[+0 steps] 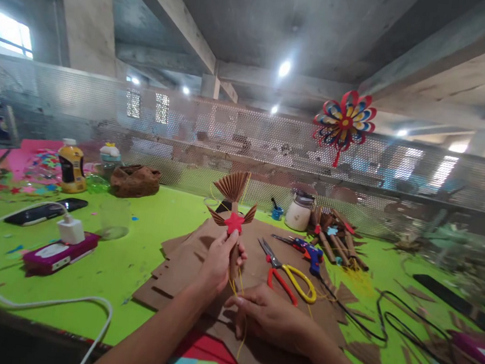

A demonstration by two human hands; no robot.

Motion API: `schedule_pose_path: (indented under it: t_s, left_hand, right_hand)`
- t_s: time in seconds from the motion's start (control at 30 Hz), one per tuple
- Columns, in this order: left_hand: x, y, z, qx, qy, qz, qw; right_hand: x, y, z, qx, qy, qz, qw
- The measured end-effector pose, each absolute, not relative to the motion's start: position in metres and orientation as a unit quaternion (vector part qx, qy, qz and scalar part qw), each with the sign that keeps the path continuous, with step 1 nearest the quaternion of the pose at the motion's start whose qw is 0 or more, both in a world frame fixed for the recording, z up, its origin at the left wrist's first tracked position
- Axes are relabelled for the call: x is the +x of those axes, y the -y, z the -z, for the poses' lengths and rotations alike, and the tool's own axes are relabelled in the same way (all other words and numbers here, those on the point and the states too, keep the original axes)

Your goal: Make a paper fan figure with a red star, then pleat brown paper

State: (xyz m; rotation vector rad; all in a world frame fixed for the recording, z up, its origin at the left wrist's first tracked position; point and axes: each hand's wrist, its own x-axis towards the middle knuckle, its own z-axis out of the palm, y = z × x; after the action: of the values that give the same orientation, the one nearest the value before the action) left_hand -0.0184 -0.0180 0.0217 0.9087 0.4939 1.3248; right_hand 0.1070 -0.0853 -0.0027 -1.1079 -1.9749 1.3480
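Note:
My left hand (221, 258) is closed around the stem of a brown paper craft figure (232, 188), held upright. Its top is a pleated fan, with two small pleated wings lower down. A red star (234, 222) sits at its middle, and my left thumb touches the star's lower edge. Yellow string (237, 283) hangs from the bottom of the figure. My right hand (269, 313) is closed on that string just below, thumb and fingers pinched together. Under both hands lie sheets of brown paper (183, 277). Scissors (287, 272) with red and yellow handles lie right of the figure.
A blue glue gun (308, 252) trails a black cord (385, 315). Behind it are a white jar (299, 211) and several rolled paper pieces (327, 244). At left stand a clear cup (114, 220), a purple box (61, 252) with a white cable (31, 305), a phone (46, 210) and a bottle (71, 168).

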Motion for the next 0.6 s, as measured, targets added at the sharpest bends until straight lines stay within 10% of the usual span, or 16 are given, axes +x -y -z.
schedule_pose_path:
  t_s: [0.2,0.37,0.6]
  left_hand:
    - [-0.02,0.016,-0.022,0.422,-0.222,-0.585,0.656]
    - [-0.019,0.021,-0.028,0.438,-0.252,-0.552,0.663]
    - [-0.009,0.028,-0.027,0.475,-0.246,-0.49,0.689]
  right_hand:
    - [0.132,0.076,-0.017,-0.419,0.836,-0.277,0.223]
    - [0.145,0.064,-0.036,-0.506,0.751,-0.087,0.416]
    - [0.102,0.059,-0.015,-0.438,0.654,-0.428,0.443]
